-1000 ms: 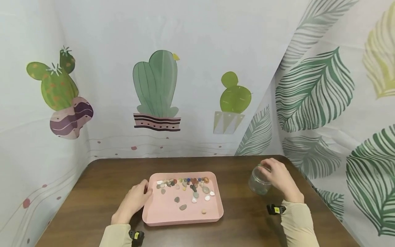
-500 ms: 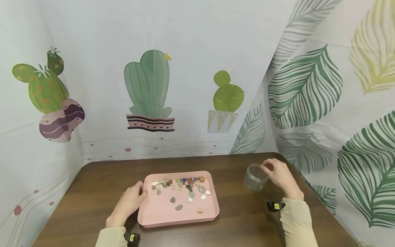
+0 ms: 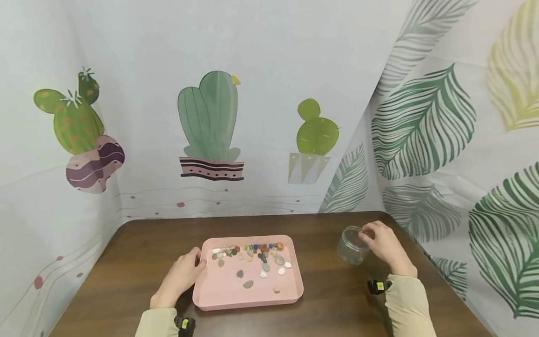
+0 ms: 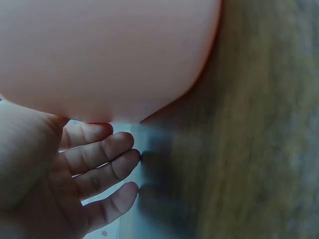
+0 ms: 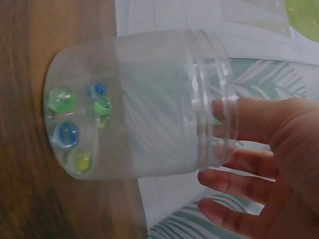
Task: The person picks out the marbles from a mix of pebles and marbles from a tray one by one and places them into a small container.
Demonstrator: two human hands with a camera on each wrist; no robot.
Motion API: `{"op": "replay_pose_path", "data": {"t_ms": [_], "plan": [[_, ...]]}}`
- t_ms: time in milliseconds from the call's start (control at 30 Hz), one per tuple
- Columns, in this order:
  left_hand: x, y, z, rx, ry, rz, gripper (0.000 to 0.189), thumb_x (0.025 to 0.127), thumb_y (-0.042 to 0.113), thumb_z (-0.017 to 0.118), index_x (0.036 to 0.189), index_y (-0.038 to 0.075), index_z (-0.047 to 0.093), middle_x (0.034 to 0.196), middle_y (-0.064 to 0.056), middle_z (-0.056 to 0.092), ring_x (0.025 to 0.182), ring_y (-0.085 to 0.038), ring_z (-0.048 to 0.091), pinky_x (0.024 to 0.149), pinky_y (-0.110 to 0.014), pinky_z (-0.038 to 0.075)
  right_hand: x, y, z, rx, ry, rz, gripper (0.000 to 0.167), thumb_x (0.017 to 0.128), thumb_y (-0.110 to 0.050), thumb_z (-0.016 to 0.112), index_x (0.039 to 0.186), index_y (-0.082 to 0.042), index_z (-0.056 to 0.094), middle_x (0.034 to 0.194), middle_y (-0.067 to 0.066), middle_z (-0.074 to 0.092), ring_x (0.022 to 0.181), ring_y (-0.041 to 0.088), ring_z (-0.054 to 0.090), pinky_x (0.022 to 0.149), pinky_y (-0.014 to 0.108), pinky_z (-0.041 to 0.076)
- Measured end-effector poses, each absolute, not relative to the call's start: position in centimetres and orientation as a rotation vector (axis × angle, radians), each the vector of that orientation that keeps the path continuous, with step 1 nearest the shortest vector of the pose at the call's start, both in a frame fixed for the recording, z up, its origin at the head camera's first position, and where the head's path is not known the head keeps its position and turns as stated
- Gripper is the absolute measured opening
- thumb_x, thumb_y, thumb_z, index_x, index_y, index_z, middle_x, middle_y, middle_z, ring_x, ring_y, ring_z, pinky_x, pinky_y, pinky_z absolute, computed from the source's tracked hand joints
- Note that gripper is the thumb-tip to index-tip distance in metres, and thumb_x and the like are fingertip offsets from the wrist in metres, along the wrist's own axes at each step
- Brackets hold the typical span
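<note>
At the left edge of a pink tray (image 3: 223, 292), my left hand (image 3: 180, 272) grips the rim. The left wrist view shows the tray's outer wall and the other fingers (image 4: 102, 154) loosely bent below it. My right hand (image 3: 385, 245) is at the mouth of a clear jar (image 3: 348, 250), fingertips inside the opening. Between them shows a bit of a green marble (image 5: 216, 121), mostly hidden. The jar stands upright on the table with several glass marbles (image 5: 63, 99), green, blue and yellow, at its bottom.
Several pebbles (image 3: 248, 284) and coloured beads (image 3: 256, 246) lie in the tray, mostly along its far side. The brown wooden table (image 3: 324, 299) ends at a printed cloth backdrop (image 3: 269, 140) behind and to the right.
My right hand's fingertips moved off to the right side of the jar's mouth, then came back slightly over it. The left hand keeps its place on the tray; the head view has shifted a little.
</note>
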State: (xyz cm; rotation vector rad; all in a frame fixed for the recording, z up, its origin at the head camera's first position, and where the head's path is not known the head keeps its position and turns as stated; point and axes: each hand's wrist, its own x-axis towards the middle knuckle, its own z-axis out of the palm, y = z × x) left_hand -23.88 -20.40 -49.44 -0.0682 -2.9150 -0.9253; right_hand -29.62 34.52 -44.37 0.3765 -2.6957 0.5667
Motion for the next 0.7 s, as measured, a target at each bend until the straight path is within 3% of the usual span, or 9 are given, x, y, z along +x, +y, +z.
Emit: {"op": "replay_pose_path", "data": {"t_ms": [500,700], "plan": [[-23.7,-20.3,-49.2,-0.052,-2.922,-0.914,0.01,0.092,0.015,0.06,0.089,0.01,0.052,0.07,-0.002,0.049,0.064,-0.018,0.049,0.057,-0.034,0.039,-30.0,34.7,-45.5,0.401,-2.714,0.588,0.017,0.088,-0.014,0.071,0.097,0.001,0.069,0.098,0.017,0.064,0.093,0.039,0.061,0.081,0.053,0.046],[-23.9,-20.4,-49.3,-0.053,-2.924,-0.923,0.011,0.092,0.015,0.06,0.089,0.01,0.052,0.07,-0.002,0.049,0.064,-0.018,0.048,0.056,-0.034,0.038,-30.1,34.4,-44.5,0.381,-2.699,0.539,0.015,0.09,-0.014,0.068,0.095,-0.001,0.069,0.098,0.018,0.064,0.093,0.042,0.06,0.078,0.057,0.044]]}}
